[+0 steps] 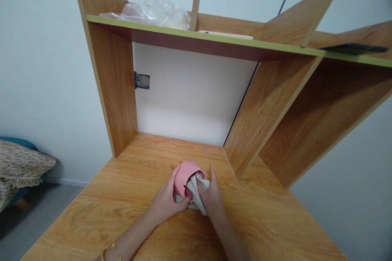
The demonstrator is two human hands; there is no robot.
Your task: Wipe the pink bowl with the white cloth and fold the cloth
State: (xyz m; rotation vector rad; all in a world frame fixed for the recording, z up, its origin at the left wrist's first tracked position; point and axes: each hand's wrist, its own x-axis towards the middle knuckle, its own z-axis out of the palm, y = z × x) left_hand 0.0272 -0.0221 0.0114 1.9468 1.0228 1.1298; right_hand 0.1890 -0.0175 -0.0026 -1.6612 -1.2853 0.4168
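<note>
A pink cup-like container [183, 174] is tilted just above or on the wooden desk, its opening turned to the right. My left hand [169, 200] is wrapped round its left side, thumb at the lower rim. A light grey cloth [196, 191] is bunched partly inside the opening and hangs out below it. My right hand [212, 195] grips the cloth at the opening, with some fingers hidden in the folds. Whether the container rests on the desk cannot be made out.
The wooden desk [128, 216] carries a shelf unit [119, 102] at its back. On the upper shelf lie a clear plastic bag [156, 12] and a dark flat object [355, 49]. An open socket box [142, 81] shows in the wall. A patterned cloth [21, 163] covers something at far left.
</note>
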